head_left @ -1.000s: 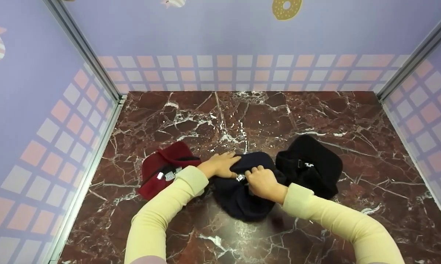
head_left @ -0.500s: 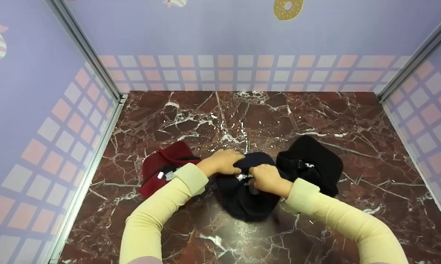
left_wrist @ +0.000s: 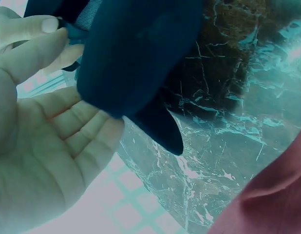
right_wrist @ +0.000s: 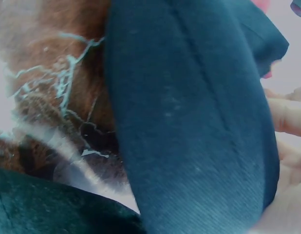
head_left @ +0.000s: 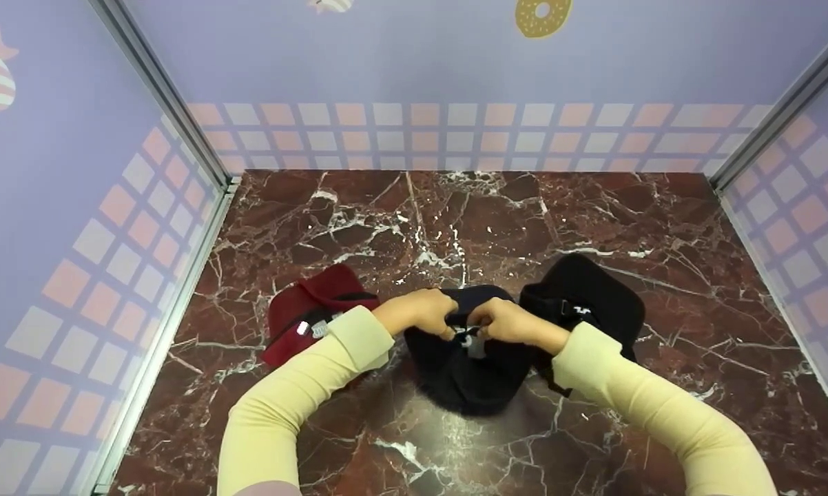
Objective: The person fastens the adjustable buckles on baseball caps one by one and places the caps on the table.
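Observation:
A dark navy cap (head_left: 472,386) lies in the middle of the marble-patterned surface, with a pale label or strap piece (head_left: 474,346) showing near its opening. My left hand (head_left: 426,311) is on the cap's left side. In the left wrist view, its thumb and forefinger come together at the cap's strap area, while the other fingers lie along the cap's edge. My right hand (head_left: 507,321) pinches the same middle part from the right, fingertips close to those of my left hand. In the right wrist view, the cap's dark cloth (right_wrist: 189,112) hides most of the fingers.
To the left lies a dark red cap (head_left: 342,282) with pale tags, partly behind my left sleeve. A black cap (head_left: 603,296) with a strap buckle sits to the right, close beside the navy one. Purple panels (head_left: 414,62) enclose the back and sides.
My right hand has shifted slightly right and turned, its fingertips now at the strap area. My left hand's fingers have curled inward toward it. The three caps stay nearly in place.

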Tool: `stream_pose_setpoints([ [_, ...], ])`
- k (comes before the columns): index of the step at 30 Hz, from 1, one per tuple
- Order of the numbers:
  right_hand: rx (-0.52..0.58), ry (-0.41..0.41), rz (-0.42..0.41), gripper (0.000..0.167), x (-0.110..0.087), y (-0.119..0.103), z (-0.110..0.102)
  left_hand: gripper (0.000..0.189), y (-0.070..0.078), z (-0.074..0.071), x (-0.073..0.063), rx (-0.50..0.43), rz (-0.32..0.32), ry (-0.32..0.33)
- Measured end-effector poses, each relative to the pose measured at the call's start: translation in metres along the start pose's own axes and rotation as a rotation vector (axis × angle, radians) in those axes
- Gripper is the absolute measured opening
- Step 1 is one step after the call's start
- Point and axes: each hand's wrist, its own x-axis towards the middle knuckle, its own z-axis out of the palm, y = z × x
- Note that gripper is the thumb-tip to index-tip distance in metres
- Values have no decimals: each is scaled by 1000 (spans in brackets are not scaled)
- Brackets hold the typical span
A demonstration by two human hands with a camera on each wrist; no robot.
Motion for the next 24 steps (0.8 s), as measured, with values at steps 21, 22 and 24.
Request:
stream_pose_setpoints([
  [21,774,-144,77,38,-11,8,-29,56,-14,3,0,-234,-45,-72],
  [22,786,-131,83,33,-11,8,-31,57,-15,3,1,-260,-36,-69],
  [24,809,-103,91,27,-11,8,-34,62,-17,3,2,-317,-28,-50],
])
